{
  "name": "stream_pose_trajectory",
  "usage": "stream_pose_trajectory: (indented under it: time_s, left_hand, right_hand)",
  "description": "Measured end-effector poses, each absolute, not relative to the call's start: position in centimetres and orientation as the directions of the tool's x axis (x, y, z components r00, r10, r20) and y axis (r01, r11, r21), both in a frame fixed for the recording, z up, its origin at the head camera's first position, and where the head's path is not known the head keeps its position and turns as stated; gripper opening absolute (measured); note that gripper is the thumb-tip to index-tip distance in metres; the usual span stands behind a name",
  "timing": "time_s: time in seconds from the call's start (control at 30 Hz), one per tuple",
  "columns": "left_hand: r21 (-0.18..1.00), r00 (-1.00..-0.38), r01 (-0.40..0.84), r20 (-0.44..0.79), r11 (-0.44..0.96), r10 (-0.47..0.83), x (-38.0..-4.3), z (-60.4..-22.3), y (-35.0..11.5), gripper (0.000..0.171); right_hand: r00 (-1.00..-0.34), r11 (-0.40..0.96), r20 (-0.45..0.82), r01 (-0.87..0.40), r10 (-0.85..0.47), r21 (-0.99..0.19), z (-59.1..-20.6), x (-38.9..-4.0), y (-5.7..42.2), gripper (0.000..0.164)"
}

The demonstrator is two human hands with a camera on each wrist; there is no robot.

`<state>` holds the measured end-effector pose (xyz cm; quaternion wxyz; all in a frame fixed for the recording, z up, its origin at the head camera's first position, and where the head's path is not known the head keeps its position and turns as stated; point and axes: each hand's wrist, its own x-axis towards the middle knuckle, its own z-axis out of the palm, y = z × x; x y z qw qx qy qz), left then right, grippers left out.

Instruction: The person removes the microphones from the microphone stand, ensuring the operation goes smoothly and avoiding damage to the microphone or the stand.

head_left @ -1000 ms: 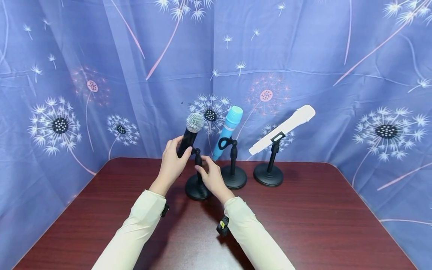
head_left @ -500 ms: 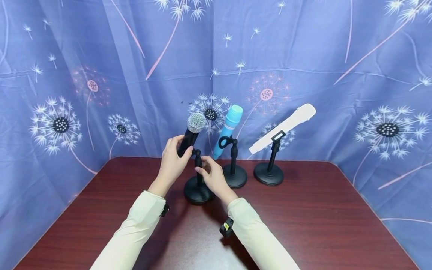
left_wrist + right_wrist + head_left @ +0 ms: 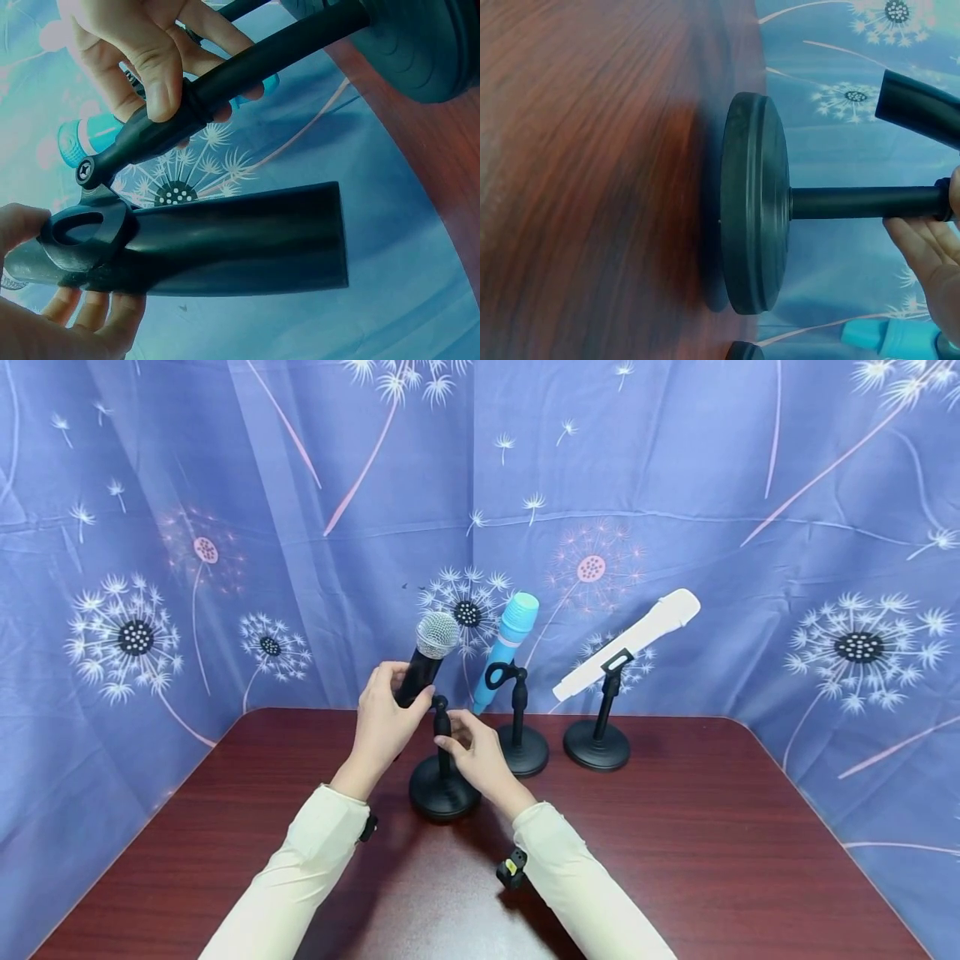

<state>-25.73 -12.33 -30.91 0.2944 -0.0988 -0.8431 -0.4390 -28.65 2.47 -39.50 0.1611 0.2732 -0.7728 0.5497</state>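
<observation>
My left hand (image 3: 382, 718) grips a black microphone (image 3: 418, 677) with a silver mesh head, tilted head-up. In the left wrist view, the microphone body (image 3: 247, 244) sits in the clip (image 3: 90, 236) of a black desk stand, with thumb and fingers around that end. My right hand (image 3: 483, 760) pinches the upright pole of this stand (image 3: 444, 797) between thumb and fingers, below the joint. The right wrist view shows the round base (image 3: 754, 202) with a dark shadow beside it; I cannot tell whether it touches the table.
A blue microphone (image 3: 504, 647) leans in a second black stand (image 3: 521, 752), close behind my right hand. Farther right, a white microphone (image 3: 637, 639) lies tilted in a third stand (image 3: 597, 745). A patterned blue curtain (image 3: 675, 468) hangs behind the reddish wooden table (image 3: 712, 835).
The stand with the black microphone has come slightly toward me, its base now lower in the head view. My right hand and forearm have shifted a little down and right with it.
</observation>
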Motion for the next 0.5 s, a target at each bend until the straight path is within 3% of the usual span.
stream_pose_trajectory:
  time_s: [0.2,0.5]
  left_hand:
    - [0.660,-0.774,0.442,0.623,0.608,-0.113,-25.6,-30.8,-12.4,0.036]
    - [0.640,-0.786,0.419,0.611,0.645,-0.096,-25.6,-30.4,-12.5,0.037]
  right_hand:
    - [-0.778,0.218,0.576,-0.626,-0.251,-0.749,-38.4,-27.6,2.4,0.025]
    - [-0.773,0.234,0.576,-0.632,-0.266,-0.739,-39.2,-28.5,2.5,0.024]
